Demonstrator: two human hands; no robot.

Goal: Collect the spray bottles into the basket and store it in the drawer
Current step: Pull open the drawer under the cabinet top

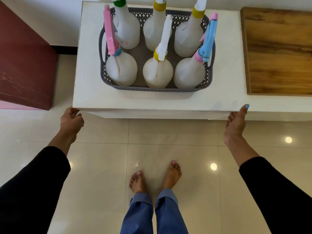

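A grey perforated basket stands on a white cabinet top. Several white spray bottles stand upright inside it in two rows. The front row has a pink-trigger bottle, a white-trigger bottle with a yellow collar and a blue-trigger bottle. The back row has a green-collared bottle and two yellow-collared ones. My left hand curls around the front left corner of the top. My right hand grips the front edge further right, thumb on top and fingers beneath. No drawer opening shows.
A wooden board lies on the white surface to the right of the basket. A dark red block stands at the left. My bare feet are on glossy cream floor tiles in front of the cabinet.
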